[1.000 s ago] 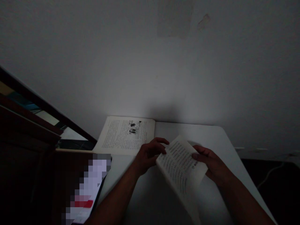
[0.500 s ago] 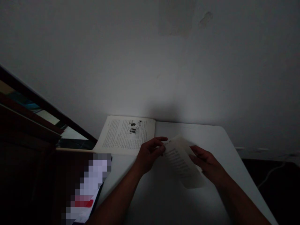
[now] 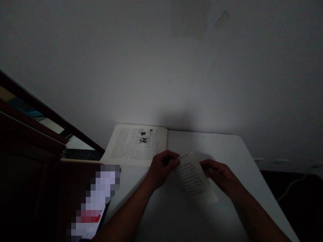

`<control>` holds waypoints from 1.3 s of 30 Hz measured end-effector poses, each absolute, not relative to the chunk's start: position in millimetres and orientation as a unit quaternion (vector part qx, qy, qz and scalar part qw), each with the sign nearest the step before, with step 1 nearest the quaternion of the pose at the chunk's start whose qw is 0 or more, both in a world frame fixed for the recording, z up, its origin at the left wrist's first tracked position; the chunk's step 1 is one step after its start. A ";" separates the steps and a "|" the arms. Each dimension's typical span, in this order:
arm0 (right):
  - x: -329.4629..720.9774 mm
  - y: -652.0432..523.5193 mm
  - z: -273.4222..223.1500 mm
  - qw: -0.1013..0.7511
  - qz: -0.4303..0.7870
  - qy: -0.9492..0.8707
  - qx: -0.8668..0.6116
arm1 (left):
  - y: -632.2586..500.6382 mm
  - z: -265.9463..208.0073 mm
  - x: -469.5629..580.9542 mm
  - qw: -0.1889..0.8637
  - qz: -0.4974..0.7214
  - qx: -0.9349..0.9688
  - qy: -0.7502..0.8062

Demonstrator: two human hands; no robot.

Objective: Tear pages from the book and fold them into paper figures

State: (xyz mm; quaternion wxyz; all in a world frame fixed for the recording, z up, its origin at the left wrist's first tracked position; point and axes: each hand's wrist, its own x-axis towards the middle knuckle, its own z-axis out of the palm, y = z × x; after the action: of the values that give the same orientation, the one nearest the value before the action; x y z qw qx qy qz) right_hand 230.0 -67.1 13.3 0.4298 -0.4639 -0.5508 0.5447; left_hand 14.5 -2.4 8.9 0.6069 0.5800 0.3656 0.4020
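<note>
Printed paper hanging between two hands above the middle of a white table.
Open pages are lying at the table's far left corner, just beyond the left hand; a lit device is resting along the left edge, and a wall is rising behind the far edge. The printed paper's long axis is slanting from the left hand rightward toward the near side. Left fingers are pinching its far left corner; whether the right hand is gripping cannot be told.

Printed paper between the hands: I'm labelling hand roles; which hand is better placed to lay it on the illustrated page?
Probably the left hand: it pinches the printed paper and is nearer the illustrated page. The right hand is farther off, its contact with the paper unclear.
</note>
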 end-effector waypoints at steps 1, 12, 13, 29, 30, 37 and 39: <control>229.7 -66.7 12.6 0.433 0.539 -0.549 -0.470 | -3.1 9.2 14.4 0.601 0.399 0.590 0.361; 213.8 -71.2 3.1 0.467 0.498 -0.488 -0.544 | -14.3 10.5 17.0 0.561 0.341 0.674 0.340; 212.7 -71.4 3.0 0.471 0.486 -0.488 -0.551 | -15.0 11.1 17.9 0.564 0.343 0.669 0.342; 211.2 -73.1 7.5 0.527 0.372 -0.474 -0.599 | -25.2 5.7 29.9 0.677 0.388 0.493 0.386; 211.4 -73.0 6.7 0.531 0.378 -0.470 -0.595 | -25.0 6.1 29.7 0.668 0.389 0.500 0.389; 213.3 -72.2 0.2 0.557 0.408 -0.445 -0.570 | -24.8 11.7 29.2 0.664 0.396 0.504 0.386; 214.1 -71.9 -1.8 0.566 0.423 -0.435 -0.558 | -25.1 12.5 28.6 0.666 0.394 0.506 0.381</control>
State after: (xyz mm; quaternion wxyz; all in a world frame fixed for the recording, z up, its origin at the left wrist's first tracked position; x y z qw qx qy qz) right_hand 214.1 -71.9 -1.8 0.5660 -0.5580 -0.4348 0.4234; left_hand 28.6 -25.1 12.5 0.6659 0.5058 0.3808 0.3945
